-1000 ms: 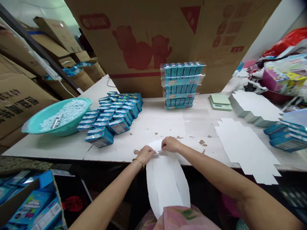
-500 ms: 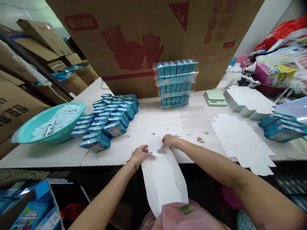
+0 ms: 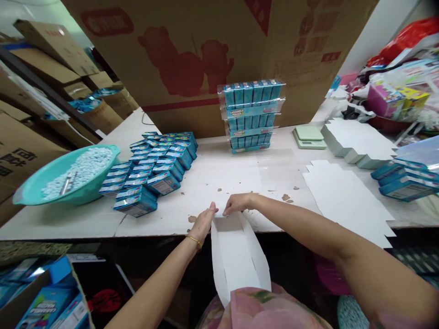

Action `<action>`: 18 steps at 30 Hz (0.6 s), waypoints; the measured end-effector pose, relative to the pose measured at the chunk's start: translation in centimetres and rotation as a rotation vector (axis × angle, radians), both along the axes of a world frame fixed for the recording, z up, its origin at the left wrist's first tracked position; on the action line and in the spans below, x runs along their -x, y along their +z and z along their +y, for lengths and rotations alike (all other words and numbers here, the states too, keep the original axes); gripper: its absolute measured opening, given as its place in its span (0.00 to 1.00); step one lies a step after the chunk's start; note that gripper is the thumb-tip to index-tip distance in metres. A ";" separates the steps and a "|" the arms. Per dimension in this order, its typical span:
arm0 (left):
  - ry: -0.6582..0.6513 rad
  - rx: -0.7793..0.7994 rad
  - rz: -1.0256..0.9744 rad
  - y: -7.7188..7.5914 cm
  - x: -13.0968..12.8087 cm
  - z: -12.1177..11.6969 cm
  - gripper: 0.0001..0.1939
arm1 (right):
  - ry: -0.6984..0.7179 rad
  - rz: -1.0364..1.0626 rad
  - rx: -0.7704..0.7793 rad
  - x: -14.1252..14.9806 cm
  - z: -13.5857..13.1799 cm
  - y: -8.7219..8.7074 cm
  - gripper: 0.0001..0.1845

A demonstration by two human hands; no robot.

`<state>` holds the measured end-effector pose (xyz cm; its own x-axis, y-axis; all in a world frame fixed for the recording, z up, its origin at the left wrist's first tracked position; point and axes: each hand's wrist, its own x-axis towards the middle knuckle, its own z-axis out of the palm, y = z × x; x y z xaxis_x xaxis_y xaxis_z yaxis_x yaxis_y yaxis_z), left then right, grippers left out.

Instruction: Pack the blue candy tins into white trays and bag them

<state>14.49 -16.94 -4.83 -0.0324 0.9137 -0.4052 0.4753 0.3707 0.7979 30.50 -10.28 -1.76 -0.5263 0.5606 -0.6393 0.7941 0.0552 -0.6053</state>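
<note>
While the right hand (image 3: pixel 238 203) is closed with bent fingers on the far end of a long white cardboard piece with folded-up sides (image 3: pixel 236 251), the left hand (image 3: pixel 203 222) lies with rather straight fingers and raised thumb along its far left corner, open and not closed around it. The cardboard piece has its far end at the near edge of the white counter (image 3: pixel 222 173), and its near end touches the pink patterned clothing (image 3: pixel 264 304) of the person. To the right lies a flat white cut-out cardboard sheet (image 3: pixel 343 196), and farther back are a thick stack of white sheets (image 3: pixel 361 137) and a pale green scale (image 3: pixel 308 136). To the left stand rows of small blue boxes (image 3: pixel 154 167), beside a turquoise plastic basin (image 3: pixel 85 194) with small pale pieces. At the far side, three filled blue trays (image 3: pixel 252 119) are stacked before a large brown carton (image 3: pixel 206 109).
</note>
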 end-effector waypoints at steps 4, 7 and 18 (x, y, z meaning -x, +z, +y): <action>-0.135 -0.104 0.054 -0.8 0.4 0.1 0.24 | 0.151 -0.068 -0.027 0.9 1.2 -0.1 0.20; -0.179 -0.130 0.153 -0.8 0.7 0.3 0.23 | 0.062 -0.039 -0.035 0.3 1.2 -0.2 0.22; -0.224 -0.118 0.230 -0.4 0.6 1.0 0.20 | 0.223 -0.073 -0.155 0.2 1.0 0.4 0.30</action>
